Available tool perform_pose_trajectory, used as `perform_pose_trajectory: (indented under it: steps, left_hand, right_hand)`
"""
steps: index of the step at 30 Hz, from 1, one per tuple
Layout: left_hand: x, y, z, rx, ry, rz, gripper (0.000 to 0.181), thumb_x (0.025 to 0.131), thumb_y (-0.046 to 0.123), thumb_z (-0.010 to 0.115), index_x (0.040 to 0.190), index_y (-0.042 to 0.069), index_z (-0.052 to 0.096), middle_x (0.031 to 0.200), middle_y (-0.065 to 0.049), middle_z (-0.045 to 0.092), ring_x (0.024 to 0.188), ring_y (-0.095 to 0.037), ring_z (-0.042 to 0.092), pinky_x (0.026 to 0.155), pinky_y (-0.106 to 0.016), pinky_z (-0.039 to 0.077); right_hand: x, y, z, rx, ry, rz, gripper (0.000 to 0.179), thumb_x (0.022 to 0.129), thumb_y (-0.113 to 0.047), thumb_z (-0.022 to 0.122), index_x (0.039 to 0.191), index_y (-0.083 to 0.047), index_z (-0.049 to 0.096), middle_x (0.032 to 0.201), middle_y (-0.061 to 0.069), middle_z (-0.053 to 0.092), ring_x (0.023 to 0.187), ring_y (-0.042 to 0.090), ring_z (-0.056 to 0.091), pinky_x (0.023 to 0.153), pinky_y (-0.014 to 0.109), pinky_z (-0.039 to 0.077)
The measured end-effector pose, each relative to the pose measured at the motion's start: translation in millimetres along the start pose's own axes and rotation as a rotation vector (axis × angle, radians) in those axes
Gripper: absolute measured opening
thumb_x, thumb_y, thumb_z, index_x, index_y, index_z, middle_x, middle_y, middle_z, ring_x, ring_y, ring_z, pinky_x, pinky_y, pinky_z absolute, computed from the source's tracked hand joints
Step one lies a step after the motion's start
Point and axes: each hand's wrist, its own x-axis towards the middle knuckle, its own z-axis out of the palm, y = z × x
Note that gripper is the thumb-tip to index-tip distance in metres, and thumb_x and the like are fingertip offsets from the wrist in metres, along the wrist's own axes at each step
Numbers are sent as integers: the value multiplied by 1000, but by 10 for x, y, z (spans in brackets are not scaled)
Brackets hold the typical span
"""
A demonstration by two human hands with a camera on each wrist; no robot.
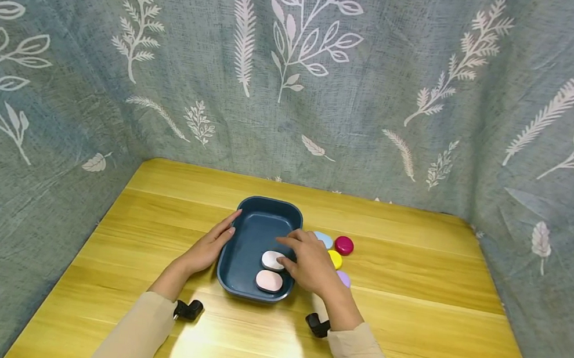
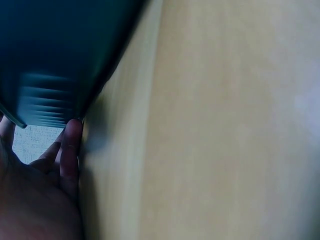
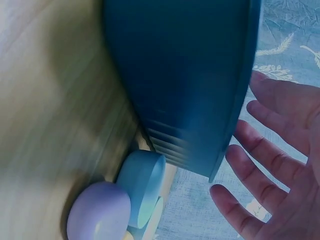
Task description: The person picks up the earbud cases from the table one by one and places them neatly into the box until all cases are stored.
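Note:
A dark blue rectangular box (image 1: 255, 231), rounded at the corners, stands on the table. On its floor lie a white oval piece (image 1: 270, 259) and a pale pink oval piece (image 1: 268, 281), the pink one nearer the front. My left hand (image 1: 206, 249) rests against the box's left side, fingers extended. Over the right rim reaches my right hand (image 1: 312, 263), its fingers spread in the right wrist view. The right thumb overlaps the white piece in the head view; whether it touches is unclear. No object shows in the right hand's grasp.
Right of the box lie light blue (image 1: 324, 240), crimson (image 1: 344, 245), yellow (image 1: 334, 259) and lilac (image 1: 343, 278) rounded pieces, partly hidden by my right hand. A leaf-patterned curtain (image 1: 251, 123) borders the wooden table (image 1: 413, 274) at the back and sides.

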Motion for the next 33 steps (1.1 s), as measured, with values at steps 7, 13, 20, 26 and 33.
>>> perform_pose_trajectory:
  steps: [7, 13, 20, 26, 33]
  left_hand:
    - [-5, 10, 2, 22, 17, -12, 50, 106, 39, 31, 154, 40, 16, 163, 7, 10, 151, -24, 9, 120, -57, 13]
    - [91, -234, 35, 8, 38, 9, 49, 104, 48, 31, 151, 49, 17, 161, 14, 10, 151, -20, 9, 120, -57, 12]
    - [100, -285, 30, 19, 43, 22, 50, 103, 53, 32, 150, 50, 17, 161, 16, 10, 151, -18, 10, 120, -56, 14]
    - [97, -306, 20, 7, 37, 26, 51, 102, 55, 31, 150, 51, 16, 161, 17, 10, 151, -19, 10, 120, -57, 14]
    - [108, -300, 29, 13, 56, 29, 52, 101, 57, 32, 150, 50, 18, 160, 19, 13, 150, -19, 12, 119, -57, 15]
  right_hand:
    - [-46, 38, -55, -8, 38, -17, 41, 90, -32, 70, 129, -22, 64, 121, -3, 59, 110, 17, 54, 95, 36, 45]
    - [-89, 53, -99, 2, 60, -6, 42, 89, -30, 72, 129, -23, 64, 119, -4, 59, 109, 16, 54, 94, 36, 46]
    - [-147, 96, -108, 23, 73, 13, 43, 88, -31, 72, 129, -23, 63, 115, -5, 59, 104, 15, 54, 91, 34, 46]
    - [-204, 153, -118, 68, 91, 27, 44, 88, -31, 72, 130, -24, 61, 120, -3, 60, 108, 15, 55, 93, 37, 47]
    - [-274, 230, -139, 92, 107, 52, 49, 86, -32, 74, 132, -25, 59, 115, -8, 57, 103, 13, 55, 88, 33, 49]
